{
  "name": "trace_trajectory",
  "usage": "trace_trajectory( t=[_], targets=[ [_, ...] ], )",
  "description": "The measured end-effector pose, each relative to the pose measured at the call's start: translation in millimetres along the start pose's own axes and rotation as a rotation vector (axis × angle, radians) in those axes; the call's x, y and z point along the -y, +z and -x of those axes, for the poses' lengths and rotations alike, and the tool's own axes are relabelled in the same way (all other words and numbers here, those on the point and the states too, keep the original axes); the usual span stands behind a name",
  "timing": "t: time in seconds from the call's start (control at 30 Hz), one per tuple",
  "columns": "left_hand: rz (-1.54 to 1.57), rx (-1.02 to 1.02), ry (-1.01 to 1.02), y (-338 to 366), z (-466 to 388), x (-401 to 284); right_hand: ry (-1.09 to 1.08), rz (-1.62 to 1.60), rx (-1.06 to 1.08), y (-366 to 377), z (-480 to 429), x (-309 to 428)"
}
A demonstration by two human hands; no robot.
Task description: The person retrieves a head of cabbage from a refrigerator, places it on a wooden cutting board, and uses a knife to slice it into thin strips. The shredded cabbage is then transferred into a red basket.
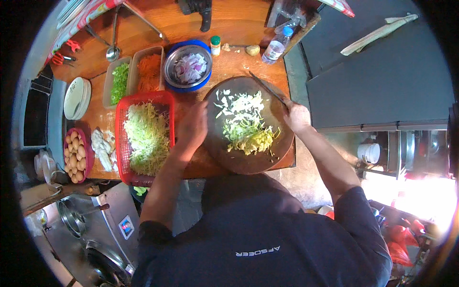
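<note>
My right hand [298, 115] grips a knife [267, 86], its blade lying over the upper right part of a round chopping board [215, 150]. Shredded cabbage [247, 107] is spread over the board, white at the top and yellow-green lower down. At the board's left edge my left hand [193, 123] is blurred; nothing shows in it, and how its fingers stand is unclear. Just left of that hand is a red plastic basket [122, 143] heaped with more shredded cabbage [146, 136].
Behind the basket stand tubs of chopped greens [119, 82] and orange shreds [148, 71]. A metal bowl holds sliced onion [190, 67]. Farther off are a green-capped jar [215, 45] and a plastic bottle [275, 48]. Eggs [74, 154] and stacked plates [77, 98] sit at left.
</note>
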State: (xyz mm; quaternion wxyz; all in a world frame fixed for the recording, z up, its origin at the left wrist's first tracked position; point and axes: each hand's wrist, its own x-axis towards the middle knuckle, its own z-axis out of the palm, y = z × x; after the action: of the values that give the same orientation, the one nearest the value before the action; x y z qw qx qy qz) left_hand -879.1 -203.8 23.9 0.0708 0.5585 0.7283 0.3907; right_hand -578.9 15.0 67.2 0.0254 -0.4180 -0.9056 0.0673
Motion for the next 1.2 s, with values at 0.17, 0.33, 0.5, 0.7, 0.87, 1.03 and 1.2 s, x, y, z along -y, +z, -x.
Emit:
trace_trajectory(
  t=[0.17,0.33,0.5,0.7,0.87,1.03,1.2],
  targets=[
    [-0.236,0.100,0.021,74,-54,3,-0.118,-0.034,0.062,13,-16,16],
    [-0.278,0.310,0.280,85,-9,-9,-0.322,0.032,0.211,16,26,-7],
    [-0.027,0.305,0.169,86,55,-64,-0.422,0.022,0.297,5,74,-32],
    [0.146,0.152,0.048,72,37,-134,-0.303,0.148,0.110,-44,101,-25],
    [0.011,0.584,0.440,77,-16,-203,-0.572,0.201,-0.204,-77,101,3],
    [-0.123,0.628,0.396,67,-6,-166,-0.582,0.202,-0.066,-110,114,-27],
    [-0.294,0.416,0.357,66,55,-113,-0.078,-0.169,0.097,-83,151,-62]
  ],
)
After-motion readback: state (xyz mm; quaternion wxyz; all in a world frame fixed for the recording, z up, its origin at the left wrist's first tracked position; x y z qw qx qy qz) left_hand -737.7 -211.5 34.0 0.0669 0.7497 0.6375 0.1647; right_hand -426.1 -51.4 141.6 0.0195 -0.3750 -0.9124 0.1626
